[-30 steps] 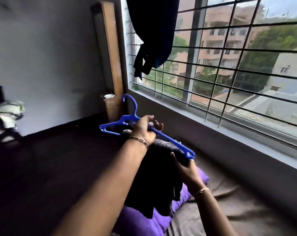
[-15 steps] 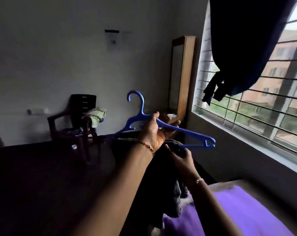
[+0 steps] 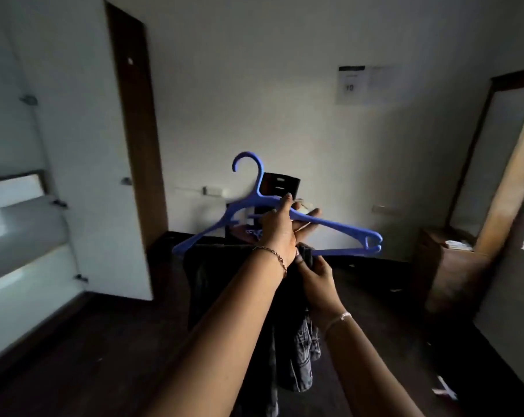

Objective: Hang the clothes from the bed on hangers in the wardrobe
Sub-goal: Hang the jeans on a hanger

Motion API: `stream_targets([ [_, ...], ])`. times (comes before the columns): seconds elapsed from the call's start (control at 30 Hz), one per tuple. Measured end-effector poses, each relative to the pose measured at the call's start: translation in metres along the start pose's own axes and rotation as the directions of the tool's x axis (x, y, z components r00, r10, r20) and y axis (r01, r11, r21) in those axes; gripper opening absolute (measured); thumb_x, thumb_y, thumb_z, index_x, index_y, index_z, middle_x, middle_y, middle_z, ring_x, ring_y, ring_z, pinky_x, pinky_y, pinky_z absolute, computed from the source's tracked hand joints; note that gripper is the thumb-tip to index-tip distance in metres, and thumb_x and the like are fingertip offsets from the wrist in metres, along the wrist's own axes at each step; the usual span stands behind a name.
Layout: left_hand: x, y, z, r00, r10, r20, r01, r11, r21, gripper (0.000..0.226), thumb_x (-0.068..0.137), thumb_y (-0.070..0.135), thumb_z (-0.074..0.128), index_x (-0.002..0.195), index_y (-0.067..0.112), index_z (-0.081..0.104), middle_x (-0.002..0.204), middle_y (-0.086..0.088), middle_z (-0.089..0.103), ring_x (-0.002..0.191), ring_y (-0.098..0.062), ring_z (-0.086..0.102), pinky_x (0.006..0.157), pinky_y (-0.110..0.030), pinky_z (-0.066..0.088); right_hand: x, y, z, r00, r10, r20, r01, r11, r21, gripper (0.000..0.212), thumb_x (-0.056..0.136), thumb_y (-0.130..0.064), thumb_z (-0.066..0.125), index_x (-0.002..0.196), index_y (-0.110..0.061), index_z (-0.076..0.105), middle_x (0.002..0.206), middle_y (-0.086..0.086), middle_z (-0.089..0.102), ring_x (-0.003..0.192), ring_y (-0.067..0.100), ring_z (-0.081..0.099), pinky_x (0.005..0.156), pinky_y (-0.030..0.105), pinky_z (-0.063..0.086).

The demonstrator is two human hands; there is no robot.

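left hand grips hanger near its neck, to hold it level | right hand pinches dark garment, likely against slipping off

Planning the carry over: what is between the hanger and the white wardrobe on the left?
Head view: nothing stands there. Only bare dark floor lies between the blue hanger, with its dark garment, and the white wardrobe.

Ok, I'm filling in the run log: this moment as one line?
left hand: holds blue hanger | right hand: pinches dark garment at hanger's lower bar | dark garment: draped over hanger | status: not yet hung
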State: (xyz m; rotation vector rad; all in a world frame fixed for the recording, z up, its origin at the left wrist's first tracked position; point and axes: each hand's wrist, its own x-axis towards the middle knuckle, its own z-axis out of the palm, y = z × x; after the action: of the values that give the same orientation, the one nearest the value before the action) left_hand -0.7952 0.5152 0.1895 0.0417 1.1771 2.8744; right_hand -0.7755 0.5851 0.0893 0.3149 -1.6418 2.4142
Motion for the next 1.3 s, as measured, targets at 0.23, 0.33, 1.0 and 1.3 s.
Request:
stream_targets([
  [0.23,0.075,0.086,-0.102,0.942,0.233,-0.242,-0.22,0.972,0.08,0.018,0.1,0.022,0.05,0.091,0.007,0.047,0.07,-0.001,0.067,0.059,-0.022,0.07,0.066,-0.036,0.059,0.075,0.074,0.108,0.969,0.125,0.213,-0.153,0.98,0.124,0.022,0.091,-0.026,0.061,0.101,-0.008,0.07,0.104,0.02,0.069,0.095,0.026,0.064,0.087,0.041,0.05],
  [0.33,0.109,0.121,-0.132,0.89,0.327,-0.317,-0.301,0.945,0.13,0.018,0.099,0.021,0.051,0.086,0.01,0.046,0.079,-0.002,0.056,0.057,-0.021,0.069,0.06,-0.032,0.059,0.118,0.112,0.154,0.939,0.176,0.296,-0.226,0.964,0.143,0.015,0.093,-0.021,0.06,0.096,-0.011,0.07,0.095,0.014,0.071,0.087,0.021,0.066,0.08,0.038,0.052],
  [1.0,0.241,0.396,-0.399,0.571,0.685,-0.452,-0.589,0.725,0.356,0.022,0.097,0.015,0.054,0.109,0.008,0.037,0.094,-0.008,0.053,0.067,-0.027,0.072,0.057,-0.029,0.057,0.282,0.3,0.508,0.651,0.221,0.726,-0.296,0.955,-0.025,0.005,0.086,0.003,0.064,0.085,0.005,0.068,0.081,0.021,0.07,0.074,0.03,0.065,0.071,0.038,0.052],
  [1.3,0.271,0.532,-0.507,0.456,0.733,-0.504,-0.605,0.671,0.428,0.03,0.096,0.009,0.054,0.12,0.002,0.038,0.099,-0.014,0.057,0.063,-0.028,0.072,0.052,-0.028,0.056,0.322,0.355,0.663,0.585,0.215,0.782,-0.425,0.903,0.069,0.015,0.089,-0.006,0.063,0.101,0.0,0.07,0.095,0.017,0.073,0.085,0.026,0.071,0.074,0.032,0.057],
])
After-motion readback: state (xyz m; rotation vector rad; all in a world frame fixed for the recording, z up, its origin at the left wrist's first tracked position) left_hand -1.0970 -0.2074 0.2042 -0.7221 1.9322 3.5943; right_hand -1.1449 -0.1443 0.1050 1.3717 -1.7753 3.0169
